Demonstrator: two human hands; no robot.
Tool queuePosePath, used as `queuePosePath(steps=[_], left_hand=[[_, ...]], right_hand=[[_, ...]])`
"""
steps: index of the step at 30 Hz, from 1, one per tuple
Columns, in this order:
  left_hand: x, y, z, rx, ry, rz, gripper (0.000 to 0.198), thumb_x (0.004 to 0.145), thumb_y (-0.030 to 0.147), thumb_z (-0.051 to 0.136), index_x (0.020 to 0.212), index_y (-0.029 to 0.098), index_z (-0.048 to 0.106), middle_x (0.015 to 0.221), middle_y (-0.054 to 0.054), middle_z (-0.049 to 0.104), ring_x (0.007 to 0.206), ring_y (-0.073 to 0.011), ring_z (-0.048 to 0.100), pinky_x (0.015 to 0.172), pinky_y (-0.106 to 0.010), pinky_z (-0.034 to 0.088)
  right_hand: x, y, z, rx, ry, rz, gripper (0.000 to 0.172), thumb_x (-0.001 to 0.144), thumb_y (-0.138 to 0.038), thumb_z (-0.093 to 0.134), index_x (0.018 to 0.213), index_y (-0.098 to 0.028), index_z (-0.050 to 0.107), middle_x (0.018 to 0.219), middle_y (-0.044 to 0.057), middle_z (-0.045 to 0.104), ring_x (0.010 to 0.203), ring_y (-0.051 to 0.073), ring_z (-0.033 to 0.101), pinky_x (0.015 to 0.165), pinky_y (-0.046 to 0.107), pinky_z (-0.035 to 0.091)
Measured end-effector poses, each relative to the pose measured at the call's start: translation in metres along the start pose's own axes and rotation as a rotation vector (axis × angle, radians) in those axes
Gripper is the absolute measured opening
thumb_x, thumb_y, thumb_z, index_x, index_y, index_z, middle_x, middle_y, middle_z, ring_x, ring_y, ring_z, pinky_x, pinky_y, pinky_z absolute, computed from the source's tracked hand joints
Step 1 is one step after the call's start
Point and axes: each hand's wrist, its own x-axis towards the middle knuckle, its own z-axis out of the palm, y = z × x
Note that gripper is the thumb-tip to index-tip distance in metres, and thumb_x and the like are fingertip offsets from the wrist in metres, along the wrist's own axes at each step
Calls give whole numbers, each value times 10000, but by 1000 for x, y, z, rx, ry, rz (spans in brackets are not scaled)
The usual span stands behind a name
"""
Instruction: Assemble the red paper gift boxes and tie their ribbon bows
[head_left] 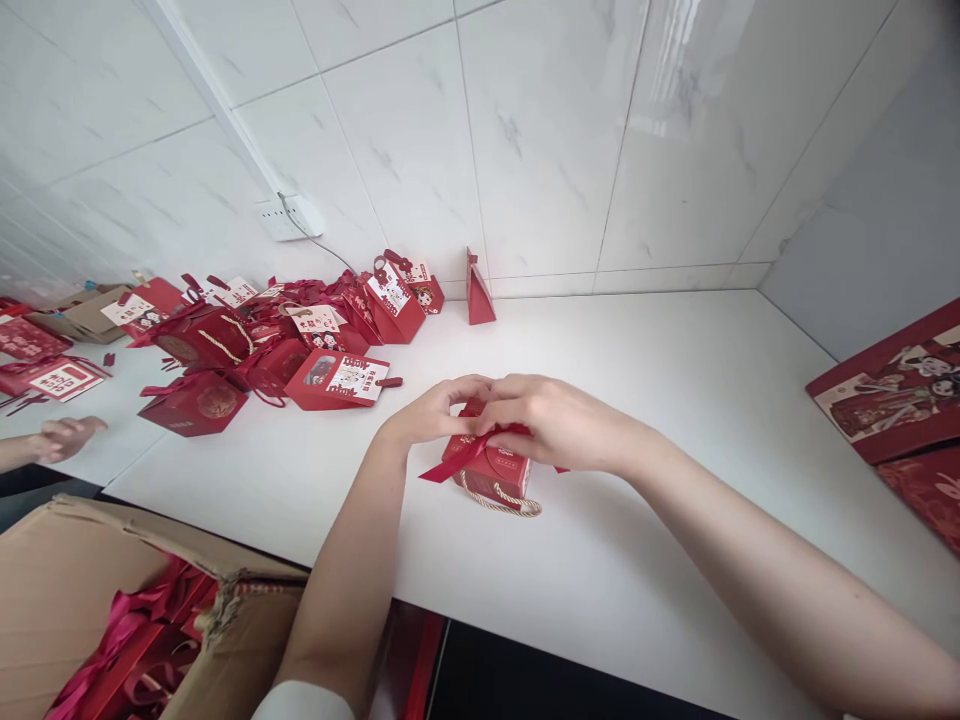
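Observation:
A small red gift box (pixel 491 470) with a beige rope handle (pixel 501 502) stands on the white table (pixel 675 400) in front of me. My left hand (pixel 435 408) and my right hand (pixel 551 422) meet over its top. Both pinch the red ribbon (pixel 463 458), whose loose tail hangs off to the left of the box. My fingers cover the box's top, so the ribbon's knot is hidden.
Several red gift boxes (pixel 277 340) with tags lie heaped at the back left by the tiled wall. An open cardboard carton (pixel 112 610) holding red ribbons sits at lower left. Another person's hand (pixel 64 437) rests at the left edge. Flat red printed sheets (pixel 892 395) lie at right.

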Motion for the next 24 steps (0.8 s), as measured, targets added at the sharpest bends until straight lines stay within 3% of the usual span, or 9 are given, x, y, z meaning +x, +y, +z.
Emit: queuePosePath(steps=[3,6,9,13,17,24], left_hand=[[0,0,2,39,-39,-19,299,709,134,594,1001,191,622,1218,-47,571,1074,-206,548,928,-346,441],[0,0,2,33,-61,-34,142,702,121,575,824,181,616,1270,-45,550,1155,-227,515,963,-361,418],[0,-2,2,4,-52,-78,64,678,119,580,690,172,545,1277,-52,556,1173,-250,511,954,-392,416],[2,-4,3,-61,-52,-119,64,666,102,557,661,157,524,1252,-75,580,1138,-253,535,954,-424,404],[2,-3,3,-50,-38,-158,52,672,98,547,657,145,565,1223,-81,599,1105,-245,552,944,-406,406],[1,-9,2,-87,-55,-163,28,654,105,578,661,130,588,1202,-99,612,1026,-243,591,851,-376,456]], right_hand=[[5,-10,13,-152,-45,-52,174,925,-170,488,995,-172,647,888,67,621,812,182,586,742,323,460],[8,-15,24,-298,-69,-103,207,934,-116,424,899,-127,627,838,81,621,789,193,581,719,331,449],[8,-19,32,-394,-97,-123,200,904,-69,413,830,-122,592,804,76,607,702,181,560,609,305,414],[8,-23,41,-509,-87,-63,166,912,-111,403,854,-104,558,790,79,574,663,185,544,475,275,317],[9,-23,48,-549,-61,-101,193,948,-189,378,888,-100,538,834,82,549,694,195,543,457,273,299],[10,-19,43,-536,-92,-245,153,886,-55,381,911,-113,521,851,55,522,702,172,509,481,281,309]])
